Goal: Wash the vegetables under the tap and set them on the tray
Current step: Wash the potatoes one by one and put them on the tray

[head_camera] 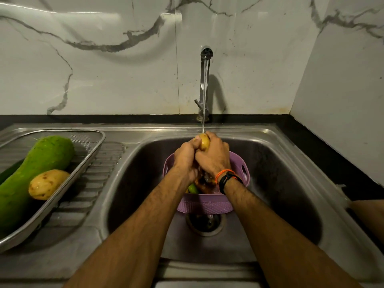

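Observation:
My left hand (pixel 186 157) and my right hand (pixel 214 155) both grip a yellow potato (pixel 204 142) under the water stream running from the tap (pixel 205 57). Below my hands a purple basket (pixel 207 204) stands in the sink (pixel 280 173); a green vegetable (pixel 192 188) and something dark show inside it, mostly hidden by my wrists. On the left, a steel mesh tray (pixel 87 156) holds a large green gourd (pixel 35 167), another potato (pixel 47 183) and a dark green vegetable (pixel 10 171) at its far left edge.
The tray sits on the ribbed steel drainboard (pixel 99 175). The sink drain (pixel 204 224) lies just in front of the basket. A black counter strip (pixel 311 142) runs behind and to the right of the sink, under marble wall tiles.

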{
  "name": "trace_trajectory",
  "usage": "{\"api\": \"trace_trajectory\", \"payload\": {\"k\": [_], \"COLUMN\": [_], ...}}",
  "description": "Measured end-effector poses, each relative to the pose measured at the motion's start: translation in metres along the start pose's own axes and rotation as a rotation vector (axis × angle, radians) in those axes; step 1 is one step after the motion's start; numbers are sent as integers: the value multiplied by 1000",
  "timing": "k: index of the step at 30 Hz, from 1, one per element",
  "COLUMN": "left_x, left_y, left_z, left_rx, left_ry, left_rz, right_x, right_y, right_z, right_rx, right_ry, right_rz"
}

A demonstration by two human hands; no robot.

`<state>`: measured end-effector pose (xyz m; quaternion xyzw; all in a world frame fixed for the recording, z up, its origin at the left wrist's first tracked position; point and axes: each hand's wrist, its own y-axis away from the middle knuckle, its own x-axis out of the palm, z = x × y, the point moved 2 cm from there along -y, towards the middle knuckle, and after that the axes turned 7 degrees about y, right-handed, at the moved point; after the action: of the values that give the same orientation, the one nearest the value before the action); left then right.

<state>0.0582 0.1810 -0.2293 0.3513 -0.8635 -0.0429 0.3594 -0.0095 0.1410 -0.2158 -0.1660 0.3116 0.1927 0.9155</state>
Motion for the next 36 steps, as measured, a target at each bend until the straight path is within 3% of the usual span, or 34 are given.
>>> {"api": "trace_trajectory", "payload": {"k": [11,21,28,33,36], "left_x": [-5,-4,-4,-3,-3], "left_y": [-2,1,0,0,0], "left_z": [-1,-4,0,-2,-3], "left_rx": [99,94,99,111,118], "left_ry": [-31,46,-25,20,19], "left_rz": [-7,-13,0,-24,-24], "right_x": [16,13,18,10,9], "right_y": [-7,-5,-12,-6,-4], "right_z": [-4,-4,-6,-6,-2], "right_rx": [-68,-168,-94,-163,-172], "right_ry": [108,119,175,137,148], "right_rz": [21,-200,91,-133,-169]}}
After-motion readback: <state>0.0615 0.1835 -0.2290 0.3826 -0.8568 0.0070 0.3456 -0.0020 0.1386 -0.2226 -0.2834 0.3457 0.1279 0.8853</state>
